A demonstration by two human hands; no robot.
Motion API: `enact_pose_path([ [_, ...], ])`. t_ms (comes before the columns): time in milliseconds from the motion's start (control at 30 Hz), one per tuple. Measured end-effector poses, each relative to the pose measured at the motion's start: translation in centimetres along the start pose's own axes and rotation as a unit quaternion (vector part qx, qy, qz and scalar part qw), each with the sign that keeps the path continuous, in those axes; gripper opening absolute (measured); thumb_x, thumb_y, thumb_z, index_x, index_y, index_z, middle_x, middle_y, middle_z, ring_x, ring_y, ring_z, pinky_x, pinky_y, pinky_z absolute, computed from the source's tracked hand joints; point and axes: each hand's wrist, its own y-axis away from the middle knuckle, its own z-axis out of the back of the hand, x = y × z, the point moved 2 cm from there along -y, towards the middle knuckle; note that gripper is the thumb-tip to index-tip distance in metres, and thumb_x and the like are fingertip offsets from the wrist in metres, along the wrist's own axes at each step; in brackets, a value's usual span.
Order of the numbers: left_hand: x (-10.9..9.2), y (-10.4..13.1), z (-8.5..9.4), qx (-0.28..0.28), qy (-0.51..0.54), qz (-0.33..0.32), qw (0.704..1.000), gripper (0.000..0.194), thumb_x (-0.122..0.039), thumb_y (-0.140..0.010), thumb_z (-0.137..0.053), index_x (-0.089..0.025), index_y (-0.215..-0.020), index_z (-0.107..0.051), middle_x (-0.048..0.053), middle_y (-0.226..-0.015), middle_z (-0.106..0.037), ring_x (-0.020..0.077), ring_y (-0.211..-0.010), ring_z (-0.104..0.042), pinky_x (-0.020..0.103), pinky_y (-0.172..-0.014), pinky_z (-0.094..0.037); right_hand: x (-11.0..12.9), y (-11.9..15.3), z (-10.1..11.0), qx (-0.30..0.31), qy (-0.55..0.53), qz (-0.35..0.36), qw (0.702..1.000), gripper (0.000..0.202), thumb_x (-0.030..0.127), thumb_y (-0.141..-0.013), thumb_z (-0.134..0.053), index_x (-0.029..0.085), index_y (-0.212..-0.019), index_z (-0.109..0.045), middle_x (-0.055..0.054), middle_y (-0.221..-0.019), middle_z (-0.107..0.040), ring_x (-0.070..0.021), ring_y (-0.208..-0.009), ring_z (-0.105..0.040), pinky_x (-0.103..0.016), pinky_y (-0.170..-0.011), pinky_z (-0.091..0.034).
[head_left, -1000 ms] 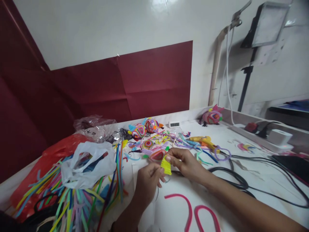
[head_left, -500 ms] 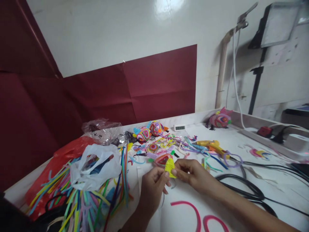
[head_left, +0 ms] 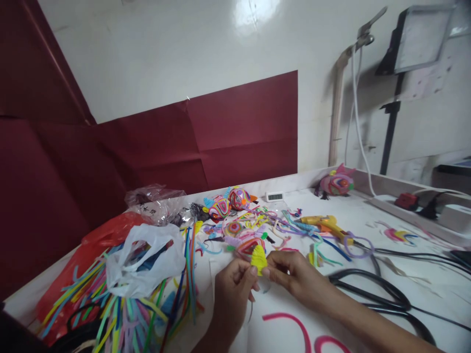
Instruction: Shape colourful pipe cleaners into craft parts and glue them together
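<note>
A ribbed yellow piece [head_left: 259, 260] is pinched between the fingertips of the left hand [head_left: 235, 287] and the right hand [head_left: 296, 277], above a white sheet [head_left: 272, 338], and a patterned ornament [head_left: 248, 246] just behind is partly hidden by it. The table beyond is littered with a yellow glue gun [head_left: 329, 223] and loose coloured strips [head_left: 336, 249]. At the left, bundled fuzzy strips [head_left: 125, 316] are partly covered by a white plastic bag [head_left: 164, 268] and a red plastic bag [head_left: 112, 230].
</note>
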Motion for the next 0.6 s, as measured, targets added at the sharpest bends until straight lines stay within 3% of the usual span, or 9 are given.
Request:
enact_pose_path([
  [333, -0.66, 0.19, -0.25, 0.006, -0.002, -0.005, 1.0, 0.031, -0.041, -0.077, -0.058, -0.014, -0.063, -0.057, 0.001, -0.051, -0.058, 0.0065, -0.04, -0.046, 0.016, -0.039, -0.036, 0.73, 0.15, 0.08, -0.012, 0.045, 0.01, 0.999, 0.029, 0.034, -0.086, -0.043, 0.019, -0.062, -0.04, 0.003, -0.06, -0.042, -0.0118, -0.059, -0.037, -0.024, -0.054, -0.027],
  [600, -0.96, 0.06, -0.05, -0.014, 0.013, 0.002, 1.0, 0.033, -0.045, -0.073, -0.062, -0.014, -0.061, -0.057, 0.001, -0.05, -0.057, 0.0079, -0.041, -0.047, 0.017, -0.039, -0.037, 0.5, 0.14, -0.29, -0.018, 0.007, 0.011, 1.0, 0.03, 0.04, -0.086, -0.044, 0.019, -0.065, -0.044, 0.003, -0.062, -0.04, -0.0117, -0.059, -0.036, -0.024, -0.054, -0.028],
])
